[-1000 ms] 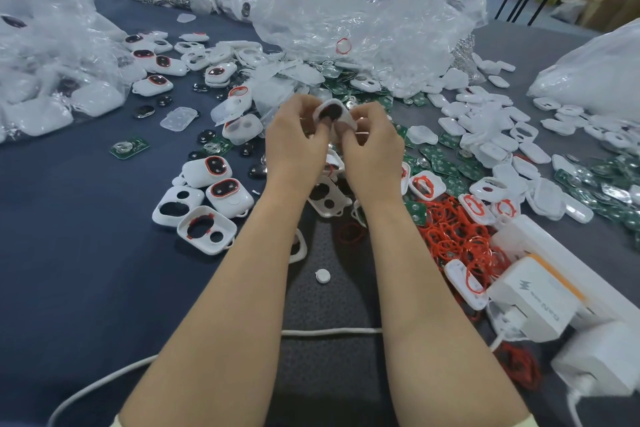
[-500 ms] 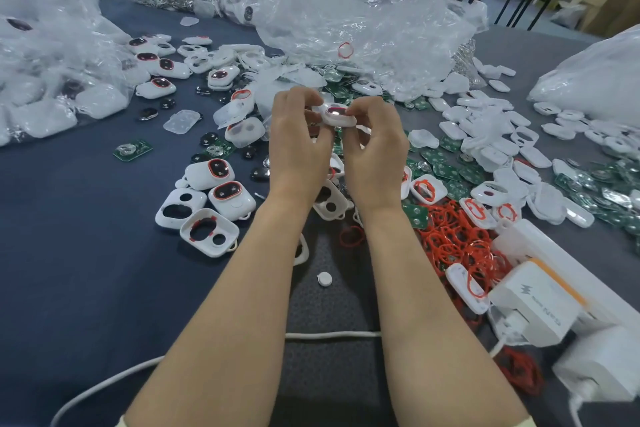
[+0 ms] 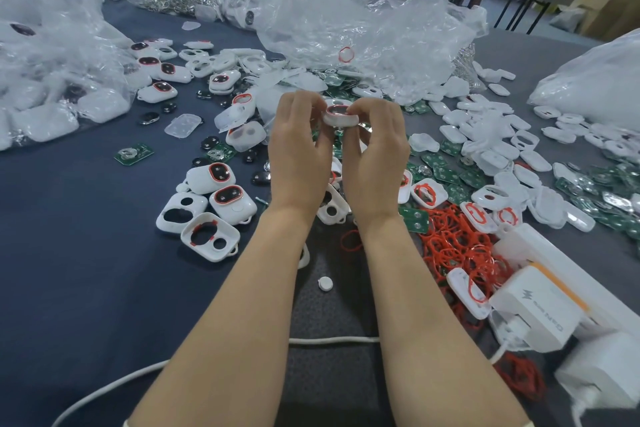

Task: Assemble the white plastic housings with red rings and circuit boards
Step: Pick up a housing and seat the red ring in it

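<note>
My left hand [image 3: 299,149] and my right hand [image 3: 375,152] hold one white plastic housing [image 3: 341,117] between their fingertips above the table's middle. The housing lies nearly flat, its red ring and dark window facing up. A heap of loose red rings [image 3: 453,246] lies to the right of my right wrist. Green circuit boards [image 3: 450,177] are scattered right of the hands, and one board [image 3: 134,153] lies alone at the left. Two closed housings [image 3: 221,185] and two open shells [image 3: 209,236] sit to the left of my left forearm.
Crumpled clear plastic bags [image 3: 353,17] fill the back and the far left. White covers [image 3: 485,135] spread across the right side. A white power strip with plugged-in chargers [image 3: 540,305] stands at the right front. A white cable [image 3: 332,340] crosses beneath my forearms. A small white button [image 3: 325,283] lies between them.
The housing has turned from upright, showing its dark opening to me, to nearly flat with the red ring up. Both hands stayed close together and shifted slightly.
</note>
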Available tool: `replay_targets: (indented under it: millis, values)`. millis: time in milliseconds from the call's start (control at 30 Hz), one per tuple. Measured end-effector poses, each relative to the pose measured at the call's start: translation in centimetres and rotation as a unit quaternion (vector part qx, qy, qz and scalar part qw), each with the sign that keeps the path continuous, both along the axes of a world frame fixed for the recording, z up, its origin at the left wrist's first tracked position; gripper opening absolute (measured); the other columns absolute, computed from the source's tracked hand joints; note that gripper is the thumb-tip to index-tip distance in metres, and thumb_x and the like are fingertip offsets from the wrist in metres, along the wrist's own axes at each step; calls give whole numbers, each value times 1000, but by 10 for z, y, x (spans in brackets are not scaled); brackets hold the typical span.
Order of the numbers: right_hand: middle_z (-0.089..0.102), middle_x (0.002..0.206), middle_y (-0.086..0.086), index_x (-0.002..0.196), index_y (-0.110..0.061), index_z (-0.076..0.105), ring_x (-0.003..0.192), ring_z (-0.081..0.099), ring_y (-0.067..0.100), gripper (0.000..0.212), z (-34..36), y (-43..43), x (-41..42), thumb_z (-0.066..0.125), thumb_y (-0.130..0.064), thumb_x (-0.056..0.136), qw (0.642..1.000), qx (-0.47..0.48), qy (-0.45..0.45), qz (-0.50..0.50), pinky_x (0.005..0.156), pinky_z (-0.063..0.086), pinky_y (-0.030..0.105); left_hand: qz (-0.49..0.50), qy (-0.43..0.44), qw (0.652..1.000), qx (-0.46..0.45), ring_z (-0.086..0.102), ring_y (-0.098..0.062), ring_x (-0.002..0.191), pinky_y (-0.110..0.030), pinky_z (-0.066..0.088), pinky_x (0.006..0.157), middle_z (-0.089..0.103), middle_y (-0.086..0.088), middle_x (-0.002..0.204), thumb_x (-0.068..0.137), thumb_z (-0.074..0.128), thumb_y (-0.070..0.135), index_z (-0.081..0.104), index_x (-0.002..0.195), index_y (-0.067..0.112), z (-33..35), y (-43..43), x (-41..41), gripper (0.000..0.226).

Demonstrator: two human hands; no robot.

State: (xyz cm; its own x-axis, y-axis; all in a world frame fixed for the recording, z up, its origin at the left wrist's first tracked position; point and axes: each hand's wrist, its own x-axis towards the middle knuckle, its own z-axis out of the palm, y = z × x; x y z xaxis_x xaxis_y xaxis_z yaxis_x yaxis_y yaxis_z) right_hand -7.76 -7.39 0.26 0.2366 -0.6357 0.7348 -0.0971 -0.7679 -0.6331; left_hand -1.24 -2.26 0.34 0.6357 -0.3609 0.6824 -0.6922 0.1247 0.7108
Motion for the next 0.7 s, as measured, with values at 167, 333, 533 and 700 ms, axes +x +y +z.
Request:
replay_targets:
  millis: [167,333,533,700]
  values:
    - [58,101,11,99,-1,63,86,54,10,12,1,2,1,59,0,89,1000,-14,-5,-4,76,52,29,32,-16,999,8,56,-24,80,-42,50,72,59,-12,93,87,58,-2,60,93,-2,0,1,0,7]
    - [65,90,7,98,-3,66,78,58,17,11,4,-1,-2,57,-10,94,999,29,4,-21,71,49,28,8,8,999,50,53,-16,78,-27,44,72,56,-2,89,95,58,15,63,98,5,-1,-1,2,12]
    - [64,77,0,103,-11,61,57,56,1,12,6,-7,-7,58,-20,95,970,237,18,55,57,45,15,-205,309,928,35,61,-10,79,-24,55,77,64,3,85,94,61,17,63,97,13,5,0,6,5]
    - [59,99,2,123,-20,59,82,58,11,31,9,-5,-10,59,-12,93,988,132,59,56,74,49,19,-341,508,790,-18,66,-18,89,-29,57,80,66,-3,86,95,60,21,63,91,10,4,3,13,12]
